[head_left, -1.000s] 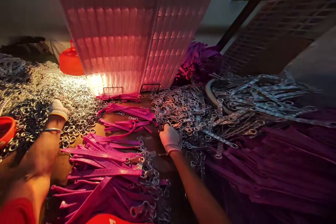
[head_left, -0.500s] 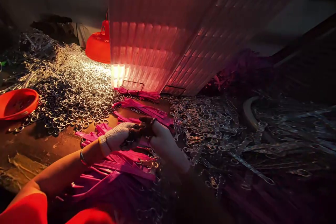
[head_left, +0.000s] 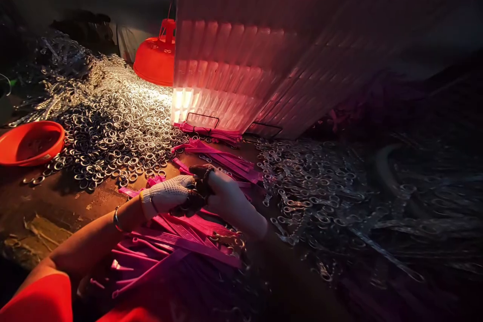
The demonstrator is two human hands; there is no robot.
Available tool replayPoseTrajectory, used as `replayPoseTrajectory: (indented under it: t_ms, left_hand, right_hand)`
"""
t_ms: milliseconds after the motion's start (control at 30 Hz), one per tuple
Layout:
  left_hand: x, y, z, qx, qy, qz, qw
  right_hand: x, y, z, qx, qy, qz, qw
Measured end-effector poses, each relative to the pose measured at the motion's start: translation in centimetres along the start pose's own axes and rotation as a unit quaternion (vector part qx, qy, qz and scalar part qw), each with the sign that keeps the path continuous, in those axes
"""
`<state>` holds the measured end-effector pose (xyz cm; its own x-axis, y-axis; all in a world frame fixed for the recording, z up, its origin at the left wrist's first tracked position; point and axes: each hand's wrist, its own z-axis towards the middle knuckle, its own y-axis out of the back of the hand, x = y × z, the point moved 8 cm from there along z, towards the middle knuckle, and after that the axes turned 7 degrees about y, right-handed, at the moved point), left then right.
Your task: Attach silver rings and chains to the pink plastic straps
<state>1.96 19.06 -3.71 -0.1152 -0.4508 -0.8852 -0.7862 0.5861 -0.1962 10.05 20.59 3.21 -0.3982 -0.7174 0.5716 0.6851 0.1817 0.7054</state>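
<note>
My left hand (head_left: 169, 197), in a white knit glove with dark, soiled fingers, is closed and meets my right hand (head_left: 230, 201) above the worktop. My right hand, also in a pale glove with dark fingertips, is closed too. The fingers of both press together, and whatever is pinched between them is hidden. Beneath and in front of the hands lie flat pink straps (head_left: 177, 249), heaped loosely with their ends toward me. A few metal fittings (head_left: 228, 241) rest on the straps just below my right hand. Farther off lies another group of pink straps (head_left: 222, 158).
A big pile of metal rings (head_left: 124, 131) spreads at left under a red lamp (head_left: 155, 58). Beside it sits a red bowl (head_left: 53, 148). A ribbed translucent panel (head_left: 226, 80) stands at the back. Metal clasps (head_left: 302, 186) cover the dim right side.
The view has shifted slightly left, so the surroundings sit farther right in the picture. My hands stay together over the pink straps, with only slight finger movement.
</note>
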Motion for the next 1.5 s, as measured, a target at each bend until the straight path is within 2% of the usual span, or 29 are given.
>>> replayPoseTrajectory:
  t_ms: [67,133,200,267,333,400,467,500,633,700,767,867,967,1100,1167,1200,1300,1367,1500]
  left_hand:
    - [0.3,0.1,0.1,0.017,0.002,-0.054,0.998]
    - [0.6,0.4,0.2,0.025,0.004,-0.121,0.992]
    - [0.8,1.4,0.1,0.010,0.003,-0.190,0.982]
    - [1.1,2.7,-0.1,-0.030,-0.002,-0.239,0.971]
    - [1.4,3.8,-0.4,-0.083,-0.010,-0.248,0.965]
    - [1.5,4.0,-0.8,-0.123,-0.017,-0.224,0.967]
    - [1.3,3.3,-1.0,-0.137,-0.021,-0.209,0.968]
    - [1.2,2.8,-1.1,-0.138,-0.021,-0.209,0.968]
    - [1.1,1.2,-1.6,-0.152,-0.015,-0.238,0.959]
    - [1.3,0.8,-1.8,-0.156,-0.018,-0.247,0.956]
    - [1.7,0.6,-1.8,-0.153,-0.024,-0.243,0.958]
    - [2.4,0.3,-1.5,-0.145,-0.032,-0.242,0.959]
    - [2.8,-0.1,-1.1,-0.138,-0.045,-0.252,0.957]
    - [2.4,-0.5,-1.0,-0.155,-0.048,-0.217,0.963]
    - [1.6,-0.7,-0.9,-0.152,-0.042,-0.169,0.973]
    - [1.0,-0.8,-0.9,-0.145,-0.040,-0.143,0.978]
    - [-1.4,-0.9,-0.6,-0.121,-0.042,-0.076,0.989]
    - [-3.3,-0.8,-0.3,-0.117,-0.047,-0.042,0.991]
    - [-6.7,-1.6,0.5,-0.090,-0.034,-0.020,0.995]
  right_hand:
    - [0.1,-0.2,0.3,0.018,0.005,0.022,1.000]
    - [-0.6,0.0,0.4,0.010,-0.032,0.057,0.998]
    - [-2.0,0.8,0.3,-0.038,-0.099,0.109,0.988]
    - [-3.5,1.5,-0.2,-0.103,-0.169,0.173,0.965]
    - [-4.4,1.7,-0.7,-0.154,-0.217,0.232,0.936]
    - [-4.8,1.3,-1.2,-0.186,-0.239,0.258,0.917]
    - [-4.4,0.9,-1.6,-0.201,-0.236,0.243,0.919]
    - [-4.0,0.7,-1.7,-0.201,-0.224,0.215,0.929]
    - [-1.0,0.4,-2.0,-0.153,-0.133,-0.006,0.979]
    - [0.4,0.0,-2.1,-0.108,-0.093,-0.119,0.983]
    - [1.5,-0.5,-2.2,-0.070,-0.063,-0.180,0.979]
    - [2.4,-1.0,-2.5,-0.044,-0.040,-0.177,0.982]
    - [2.4,-1.3,-3.3,-0.037,-0.039,-0.090,0.994]
    - [1.4,0.0,-4.6,-0.082,-0.044,0.016,0.996]
    - [0.7,1.1,-4.8,-0.086,-0.070,-0.018,0.994]
    - [0.5,1.5,-4.6,-0.065,-0.082,-0.058,0.993]
    - [0.4,2.5,-3.4,0.060,-0.094,-0.181,0.977]
    - [0.5,3.8,-2.4,0.112,-0.095,-0.222,0.964]
    - [0.4,6.8,-1.3,0.141,-0.090,-0.244,0.955]
